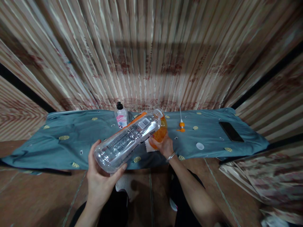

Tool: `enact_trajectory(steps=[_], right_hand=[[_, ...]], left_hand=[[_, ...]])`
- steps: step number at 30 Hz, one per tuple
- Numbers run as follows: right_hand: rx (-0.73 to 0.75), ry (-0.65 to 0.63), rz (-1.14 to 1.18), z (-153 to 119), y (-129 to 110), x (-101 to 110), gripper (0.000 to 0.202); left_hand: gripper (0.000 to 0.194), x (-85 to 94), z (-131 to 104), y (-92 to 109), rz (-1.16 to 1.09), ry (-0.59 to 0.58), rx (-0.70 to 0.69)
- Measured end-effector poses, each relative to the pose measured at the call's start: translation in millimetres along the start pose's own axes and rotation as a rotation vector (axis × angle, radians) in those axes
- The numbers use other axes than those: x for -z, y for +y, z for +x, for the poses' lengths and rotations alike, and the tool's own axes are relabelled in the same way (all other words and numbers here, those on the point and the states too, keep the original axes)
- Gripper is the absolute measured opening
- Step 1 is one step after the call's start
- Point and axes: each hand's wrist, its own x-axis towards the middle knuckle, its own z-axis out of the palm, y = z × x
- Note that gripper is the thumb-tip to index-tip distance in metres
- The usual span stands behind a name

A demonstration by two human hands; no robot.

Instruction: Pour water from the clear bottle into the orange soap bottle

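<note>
My left hand [101,179] is wrapped round the base of a large clear plastic bottle [125,142]. The bottle is tilted, its neck pointing up and to the right, and it carries an orange and printed label. My right hand [165,145] grips an orange see-through bottle [160,132], which stands near the table's front edge on something white. The clear bottle's mouth is at the top of the orange bottle; whether they touch I cannot tell. An orange pump head [181,125] with a pale tube lies right of them.
A small clear bottle with a black cap [121,116] stands at the back left. A round white cap [200,146] and a black phone [230,131] lie to the right on the blue-green cloth [71,148]. Behind hangs a pleated curtain [151,63]; dark bars rise at both sides.
</note>
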Motion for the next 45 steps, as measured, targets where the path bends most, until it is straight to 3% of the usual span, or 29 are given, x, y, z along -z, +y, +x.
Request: enact_trajectory(steps=[13, 22, 37, 45], right_hand=[[0.004, -0.013, 0.023, 1, 2, -2, 0.075], [-0.010, -0.001, 0.040, 0, 7, -4, 0.086], [0.010, 0.007, 0.043, 1, 7, -2, 0.074], [0.026, -0.012, 0.085, 2, 9, -1, 0.080]], left_hand=[[0.107, 2.6, 1, -13, -0.027, -0.003, 0.026], [0.104, 3.5, -1, -20, 0.020, -0.023, -0.056], [0.111, 3.9, -2, -18, 0.006, -0.012, -0.012], [0.104, -3.6, -5, 1, -0.003, 0.037, 0.007]])
